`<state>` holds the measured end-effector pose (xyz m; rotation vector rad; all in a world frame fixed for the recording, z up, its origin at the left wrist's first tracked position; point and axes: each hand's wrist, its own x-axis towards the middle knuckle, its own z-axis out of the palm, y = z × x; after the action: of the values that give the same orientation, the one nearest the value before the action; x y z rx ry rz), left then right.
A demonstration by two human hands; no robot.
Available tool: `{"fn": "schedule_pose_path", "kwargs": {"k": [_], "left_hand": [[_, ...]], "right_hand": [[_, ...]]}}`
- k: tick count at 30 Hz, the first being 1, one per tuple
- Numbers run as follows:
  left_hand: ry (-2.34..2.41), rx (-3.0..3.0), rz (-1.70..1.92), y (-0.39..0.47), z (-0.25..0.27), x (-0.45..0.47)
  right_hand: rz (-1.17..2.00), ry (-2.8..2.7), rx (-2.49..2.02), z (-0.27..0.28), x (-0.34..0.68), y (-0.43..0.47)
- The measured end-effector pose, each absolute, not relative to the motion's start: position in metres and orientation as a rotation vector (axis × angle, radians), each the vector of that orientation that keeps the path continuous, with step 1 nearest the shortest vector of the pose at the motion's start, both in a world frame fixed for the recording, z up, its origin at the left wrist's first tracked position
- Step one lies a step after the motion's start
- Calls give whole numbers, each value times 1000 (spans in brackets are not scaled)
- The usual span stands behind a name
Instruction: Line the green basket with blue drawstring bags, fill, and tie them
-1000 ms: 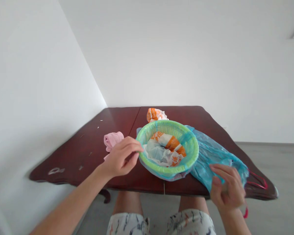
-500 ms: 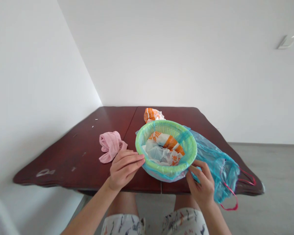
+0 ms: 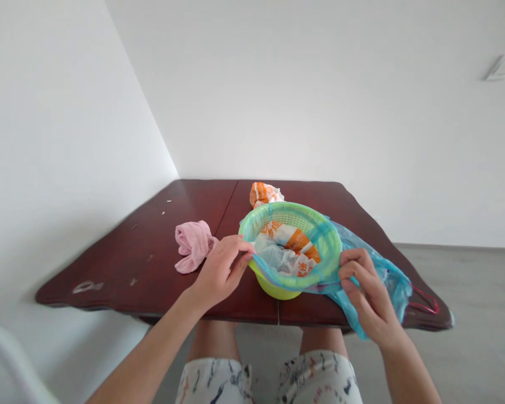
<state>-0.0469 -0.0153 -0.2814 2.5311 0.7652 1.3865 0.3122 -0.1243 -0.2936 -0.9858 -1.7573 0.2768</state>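
Observation:
A green plastic basket (image 3: 278, 290) stands near the front edge of the table, with a thin blue plastic bag (image 3: 315, 283) stretched over its near rim. My left hand (image 3: 225, 264) pinches the bag's edge at the basket's left side. At the right side my right hand (image 3: 368, 289) is closed on the same bag's edge, pulled a little out from the rim. Inside the basket lies a crumpled white and orange plastic bag (image 3: 292, 241). More blue plastic spreads over the table to the right, with a red drawstring (image 3: 425, 303) at its end.
A pink cloth (image 3: 193, 244) lies bunched left of the basket. Behind the basket sits another crumpled orange and white bag (image 3: 265, 194). The dark red table (image 3: 122, 252) has a wavy edge and meets a white wall. Part of a white curved object (image 3: 8, 359) shows at lower left.
The blue bag's near edge, earlier folded down around the outside of the basket, is now lifted and drawn taut between both hands. The basket's green lower side has come into view.

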Motion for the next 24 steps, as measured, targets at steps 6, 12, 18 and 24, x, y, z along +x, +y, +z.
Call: {"fn": "schedule_pose_path", "kwargs": {"k": [6, 12, 18, 24], "left_hand": [[870, 2123, 1294, -4, -276, -42], [784, 2439, 1323, 9, -265, -59], [721, 2907, 1173, 35, -252, -80], [880, 3014, 1041, 45, -246, -93]], "right_hand": [[383, -1571, -948, -284, 319, -105], [311, -1575, -1116, -289, 342, -85], [226, -1728, -1084, -300, 365, -66], [59, -1675, -1147, -318, 379, -56]]}}
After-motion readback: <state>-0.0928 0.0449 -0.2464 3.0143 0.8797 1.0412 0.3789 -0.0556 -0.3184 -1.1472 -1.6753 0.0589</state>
